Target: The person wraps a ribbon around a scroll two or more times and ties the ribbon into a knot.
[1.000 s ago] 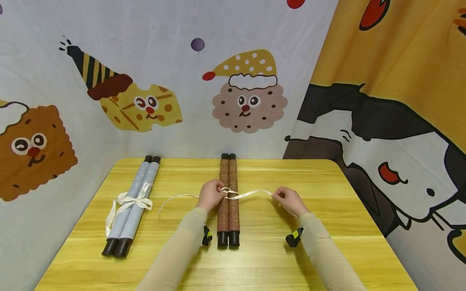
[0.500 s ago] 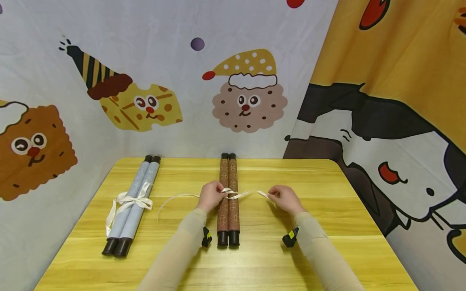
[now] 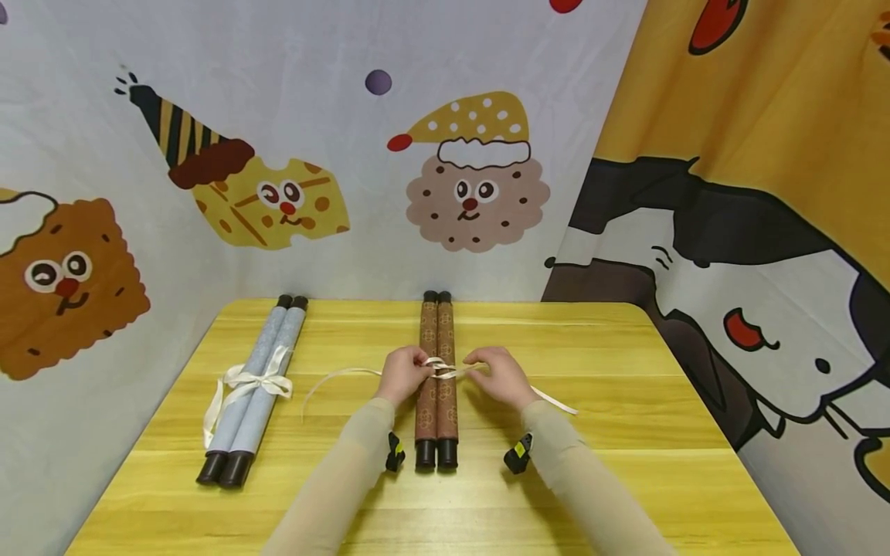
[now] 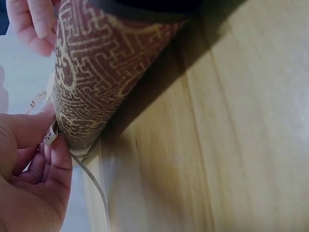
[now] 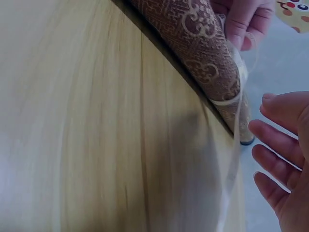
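Note:
A brown patterned double-rolled scroll (image 3: 446, 417) with dark end knobs lies lengthwise mid-table, a white ribbon (image 3: 443, 374) wrapped round its middle. My left hand (image 3: 405, 376) pinches a fold of the ribbon between thumb and forefinger at the scroll's left side, plain in the left wrist view. Just right of the scroll is my right hand (image 3: 502, 377). Its fingers (image 5: 277, 164) are spread and apart from the thumb in the right wrist view, with the ribbon hanging beside them. One ribbon tail trails left past the left hand; another end lies on the table beyond the right wrist.
A light blue double scroll (image 3: 267, 394), tied with a white bow (image 3: 257, 381), lies at the left of the wooden table (image 3: 591, 494). Behind the table hangs a cloth (image 3: 299, 93) printed with cartoon figures. Each wrist wears a small black camera.
My right hand has moved left, from well right of the scroll to close beside it, and no longer holds the ribbon taut. That ribbon end has dropped onto the table. The left hand stays put.

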Available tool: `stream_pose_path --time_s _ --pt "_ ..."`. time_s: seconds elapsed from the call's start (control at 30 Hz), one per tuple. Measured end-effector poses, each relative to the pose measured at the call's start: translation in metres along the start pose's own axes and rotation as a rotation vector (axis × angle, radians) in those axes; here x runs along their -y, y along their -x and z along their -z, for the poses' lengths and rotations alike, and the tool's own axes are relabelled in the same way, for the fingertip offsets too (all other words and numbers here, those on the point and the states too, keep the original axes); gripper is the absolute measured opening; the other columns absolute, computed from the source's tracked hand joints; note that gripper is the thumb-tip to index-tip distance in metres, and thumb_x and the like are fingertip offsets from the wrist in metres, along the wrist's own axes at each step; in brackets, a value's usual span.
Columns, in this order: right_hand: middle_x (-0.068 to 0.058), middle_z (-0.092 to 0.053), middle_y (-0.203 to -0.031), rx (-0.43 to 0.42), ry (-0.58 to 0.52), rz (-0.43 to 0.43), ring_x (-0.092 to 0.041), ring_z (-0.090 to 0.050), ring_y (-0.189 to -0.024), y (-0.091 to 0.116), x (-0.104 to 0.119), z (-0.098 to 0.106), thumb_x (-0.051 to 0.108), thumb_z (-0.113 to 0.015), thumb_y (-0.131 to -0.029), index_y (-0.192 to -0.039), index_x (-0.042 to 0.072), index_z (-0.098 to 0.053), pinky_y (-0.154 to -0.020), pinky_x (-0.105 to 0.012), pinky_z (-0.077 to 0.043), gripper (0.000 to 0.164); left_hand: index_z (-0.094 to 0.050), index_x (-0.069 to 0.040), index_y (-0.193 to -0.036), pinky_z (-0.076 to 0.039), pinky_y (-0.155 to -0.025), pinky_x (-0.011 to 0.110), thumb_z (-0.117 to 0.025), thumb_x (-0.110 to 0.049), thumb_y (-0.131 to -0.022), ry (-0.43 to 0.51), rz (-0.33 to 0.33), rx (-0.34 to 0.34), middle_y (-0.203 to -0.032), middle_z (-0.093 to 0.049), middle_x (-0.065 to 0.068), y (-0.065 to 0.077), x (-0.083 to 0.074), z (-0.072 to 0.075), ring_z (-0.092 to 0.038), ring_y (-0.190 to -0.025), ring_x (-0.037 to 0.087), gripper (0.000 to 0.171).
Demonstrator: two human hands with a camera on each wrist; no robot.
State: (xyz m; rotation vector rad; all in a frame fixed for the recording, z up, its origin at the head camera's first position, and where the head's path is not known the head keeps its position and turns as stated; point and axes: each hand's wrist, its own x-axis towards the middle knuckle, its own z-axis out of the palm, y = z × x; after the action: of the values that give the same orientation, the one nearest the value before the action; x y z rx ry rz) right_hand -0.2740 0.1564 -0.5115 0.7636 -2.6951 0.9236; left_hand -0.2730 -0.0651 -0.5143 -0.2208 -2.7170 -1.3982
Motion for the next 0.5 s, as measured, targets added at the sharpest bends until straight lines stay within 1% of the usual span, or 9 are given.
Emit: stream_pose_path --time_s 0.07,0.13,0.23,0.3,0.43,0.5 --pt "-0.009 -0.072 -0.106 0.005 -0.001 -0.019 -0.032 -0.062 -0.103 -0.003 0.001 -0.005 0.011 -0.071 -0.091 -0.103 0.004 -0.072 -0.096 -0.047 -0.044 0.014 -0.066 -0.004 -0.079 -0.048 -0.063 0.032 -0.080 -0.002 -0.081 -0.001 0.002 -0.001 -0.073 -0.062 0.001 -0.001 0.001 0.000 -0.055 -0.067 0.015 0.014" --pt "-0.008 -0.072 -0.105 0.020 -0.004 -0.066 -0.031 -0.062 -0.102 -0.006 0.001 -0.010 0.015 -0.067 -0.095 -0.104 0.005 -0.072 -0.095 -0.047 -0.045 0.014 -0.067 -0.004 -0.079 -0.049 -0.063 0.031 -0.080 -0.002 -0.081 -0.004 0.003 -0.003 -0.073 -0.063 0.001 -0.001 0.001 -0.001 -0.055 -0.067 0.015 0.014" --pt "-0.007 -0.071 -0.104 0.053 -0.018 -0.140 -0.031 -0.063 -0.101 -0.009 0.000 -0.015 0.021 -0.062 -0.099 -0.105 0.007 -0.071 -0.094 -0.047 -0.046 0.018 -0.066 -0.004 -0.079 -0.049 -0.064 0.031 -0.080 -0.002 -0.081 0.001 0.006 0.001 -0.074 -0.063 0.001 -0.001 0.001 0.000 -0.056 -0.068 0.015 0.014" --pt "-0.008 -0.071 -0.102 0.072 -0.024 -0.175 -0.031 -0.064 -0.100 -0.011 0.000 -0.017 0.023 -0.060 -0.100 -0.106 0.007 -0.070 -0.093 -0.048 -0.047 0.020 -0.066 -0.004 -0.080 -0.049 -0.063 0.031 -0.080 -0.002 -0.081 0.002 0.002 0.003 -0.074 -0.063 0.002 0.000 0.001 0.000 -0.056 -0.068 0.015 0.014" --pt "-0.008 -0.070 -0.099 0.092 -0.030 -0.198 -0.030 -0.065 -0.095 -0.013 0.002 -0.018 0.026 -0.060 -0.100 -0.106 0.006 -0.070 -0.090 -0.047 -0.049 0.023 -0.067 -0.003 -0.080 -0.048 -0.063 0.031 -0.080 -0.002 -0.081 0.007 0.003 0.006 -0.074 -0.062 0.002 -0.001 0.001 0.000 -0.055 -0.067 0.015 0.013" --pt "-0.005 -0.070 -0.093 0.100 -0.026 -0.196 -0.026 -0.065 -0.089 -0.013 0.002 -0.017 0.028 -0.061 -0.100 -0.103 0.007 -0.070 -0.086 -0.045 -0.050 0.023 -0.067 -0.003 -0.080 -0.048 -0.062 0.031 -0.079 -0.002 -0.081 0.008 0.000 0.008 -0.073 -0.061 0.002 -0.001 0.001 0.000 -0.054 -0.067 0.015 0.013"
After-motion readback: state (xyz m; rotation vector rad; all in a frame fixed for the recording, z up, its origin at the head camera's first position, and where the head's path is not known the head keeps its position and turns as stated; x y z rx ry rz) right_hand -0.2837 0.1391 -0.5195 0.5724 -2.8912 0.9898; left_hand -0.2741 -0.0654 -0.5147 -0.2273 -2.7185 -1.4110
